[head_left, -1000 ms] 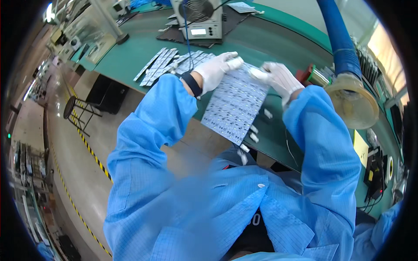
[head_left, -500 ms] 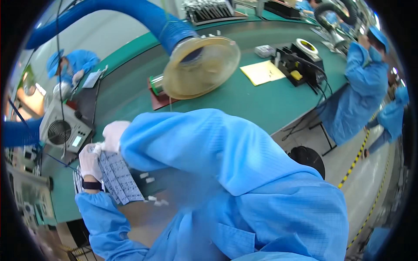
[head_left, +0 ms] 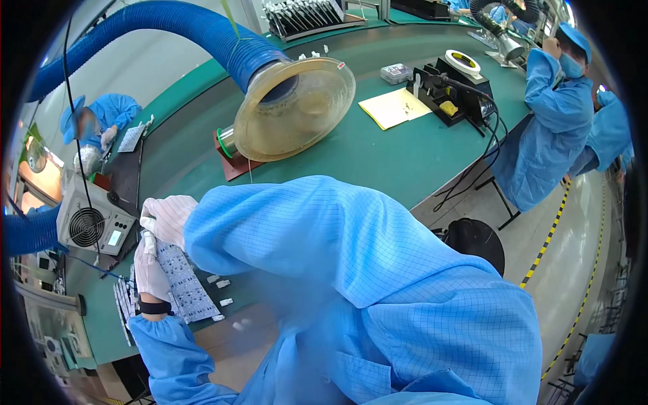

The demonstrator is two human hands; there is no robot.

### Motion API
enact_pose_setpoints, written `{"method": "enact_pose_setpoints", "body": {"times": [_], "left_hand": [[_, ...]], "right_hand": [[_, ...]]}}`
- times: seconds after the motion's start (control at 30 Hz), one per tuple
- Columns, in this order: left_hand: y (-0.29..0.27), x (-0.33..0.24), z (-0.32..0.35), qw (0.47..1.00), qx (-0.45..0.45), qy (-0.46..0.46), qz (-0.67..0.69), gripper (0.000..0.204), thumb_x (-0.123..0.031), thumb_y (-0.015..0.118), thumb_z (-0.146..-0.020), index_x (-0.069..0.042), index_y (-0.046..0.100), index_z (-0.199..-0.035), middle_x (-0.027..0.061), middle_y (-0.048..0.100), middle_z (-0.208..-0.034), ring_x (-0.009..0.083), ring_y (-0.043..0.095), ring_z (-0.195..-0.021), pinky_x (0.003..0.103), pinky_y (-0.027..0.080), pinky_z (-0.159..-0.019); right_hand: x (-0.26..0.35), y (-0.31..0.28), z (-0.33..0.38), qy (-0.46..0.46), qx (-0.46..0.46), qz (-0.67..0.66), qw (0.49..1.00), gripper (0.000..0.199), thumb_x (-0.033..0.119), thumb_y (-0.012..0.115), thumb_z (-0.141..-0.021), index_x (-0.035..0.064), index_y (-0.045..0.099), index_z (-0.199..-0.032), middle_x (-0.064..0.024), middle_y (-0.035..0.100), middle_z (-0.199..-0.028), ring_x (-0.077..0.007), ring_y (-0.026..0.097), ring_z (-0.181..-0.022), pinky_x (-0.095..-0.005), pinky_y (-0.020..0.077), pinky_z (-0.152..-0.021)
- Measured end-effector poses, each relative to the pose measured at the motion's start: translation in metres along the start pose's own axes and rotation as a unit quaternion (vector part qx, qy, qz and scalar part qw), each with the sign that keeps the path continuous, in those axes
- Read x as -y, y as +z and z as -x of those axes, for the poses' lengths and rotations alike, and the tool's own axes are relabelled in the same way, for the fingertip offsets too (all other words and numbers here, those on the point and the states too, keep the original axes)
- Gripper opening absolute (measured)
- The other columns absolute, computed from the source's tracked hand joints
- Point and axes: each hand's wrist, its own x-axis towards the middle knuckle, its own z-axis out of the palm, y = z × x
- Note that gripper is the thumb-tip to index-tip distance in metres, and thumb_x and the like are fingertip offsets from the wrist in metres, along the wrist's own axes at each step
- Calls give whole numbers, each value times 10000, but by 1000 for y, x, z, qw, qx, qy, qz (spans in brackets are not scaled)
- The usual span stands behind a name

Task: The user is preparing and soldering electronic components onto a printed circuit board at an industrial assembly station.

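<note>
A pale circuit board panel (head_left: 192, 291) with rows of dark marks lies on the green bench at the left. Along its left edge lies my left hand (head_left: 152, 275), in a white glove, its fingers bunched at the panel's far end. My right hand (head_left: 174, 214), gloved too, reaches across and meets the left fingertips there. Both hands look closed; small white bits show at the fingertips, but what they grip is too small to make out. Several small white connectors (head_left: 223, 283) lie beside the panel's right edge. Narrow strips (head_left: 123, 304) lie left of my left wrist.
A fume hood cone (head_left: 297, 111) on a blue duct (head_left: 169, 15) hangs ahead. A grey box with a fan (head_left: 94, 219) stands at left. Further right are yellow paper (head_left: 393, 108) and a black soldering stand (head_left: 453, 94). Co-workers (head_left: 557, 128) sit at right and far left.
The view has shifted slightly, so the bench appears moved a little. My two hands stay together at the panel's far end; the right glove now lies flatter over the left fingertips.
</note>
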Motion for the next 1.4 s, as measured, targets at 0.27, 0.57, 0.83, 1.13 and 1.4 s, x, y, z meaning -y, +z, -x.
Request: {"method": "enact_pose_setpoints", "body": {"times": [0.27,0.57,0.83,1.13,1.4], "left_hand": [[4,-16,-7,976,1,-1,220,338,-197,431,-949,32,576,-1150,167,629,-1097,297,600,-988,368,460,-828],[-25,47,-30,899,-11,124,-421,362,-233,653,-798,-69,601,-1116,210,607,-1006,374,598,-937,420,481,-801],[21,8,62,871,81,121,-468,633,-338,668,-778,-118,460,-1333,101,392,-1428,326,320,-1340,543,290,-1047],[-36,-76,59,976,120,94,-157,377,-224,603,-874,-63,582,-1214,116,585,-1214,262,582,-1055,318,468,-894],[44,-158,74,965,238,26,110,366,-303,578,-895,34,601,-1035,117,639,-923,170,593,-700,285,503,-641]], "right_hand": [[-21,27,-17,-77,-117,100,985,263,322,549,-900,65,552,-954,-105,640,-839,-270,671,-775,-406,518,-666],[-67,54,-55,-43,183,313,931,140,146,589,-794,107,722,-817,-84,701,-956,-264,679,-893,-375,534,-769],[-50,-91,-21,-312,-9,217,925,336,36,589,-786,143,650,-1099,-144,658,-990,-330,633,-963,-419,508,-856],[-7,-145,19,-136,19,107,985,318,126,475,-918,115,571,-1220,-122,612,-1095,-259,613,-944,-340,496,-912],[58,-146,58,169,128,-345,914,504,475,426,-975,47,556,-1207,-67,585,-933,-122,546,-783,-273,487,-690]]}}
